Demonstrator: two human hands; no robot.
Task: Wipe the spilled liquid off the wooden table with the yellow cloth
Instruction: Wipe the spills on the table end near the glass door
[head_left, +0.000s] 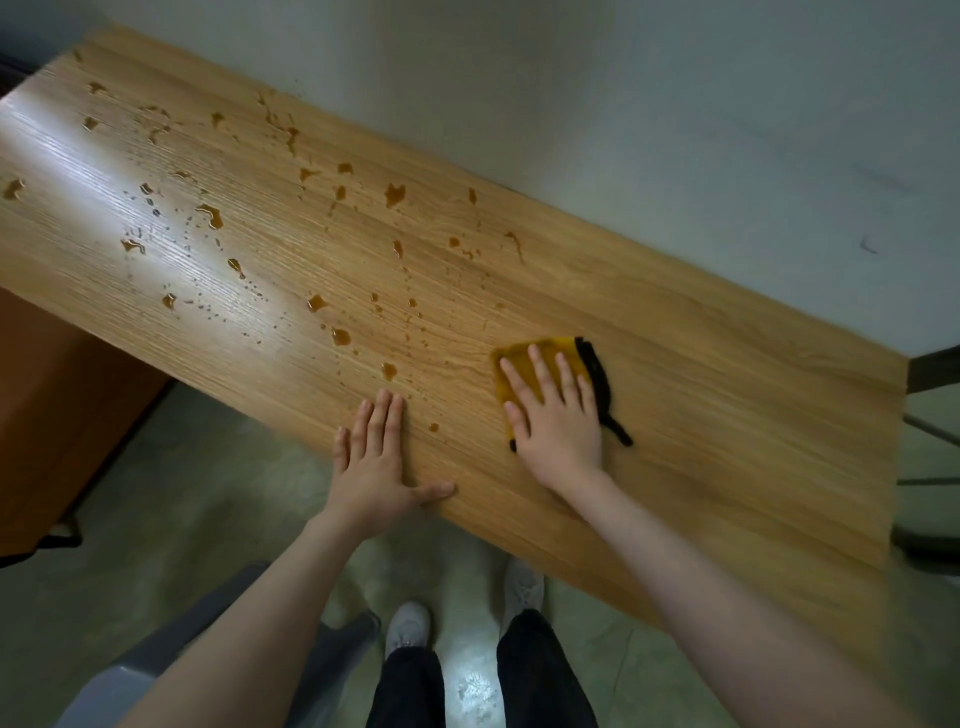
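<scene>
The wooden table (701, 415) runs from upper left to lower right. Brown spilled liquid (210, 215) lies in drops and small puddles over its left and middle parts. The yellow cloth (519, 358), dark-edged on its right side, lies flat on the table's right half. My right hand (556, 415) presses down on it with fingers spread. My left hand (374, 457) rests flat on the table's near edge, holding nothing, with a small drop just to its right.
A pale wall (623, 104) borders the table's far side. An orange-brown cabinet (62, 415) stands at the left below the table. A grey chair (156, 665) is at the lower left, and my legs and white shoes (410, 623) stand on the floor.
</scene>
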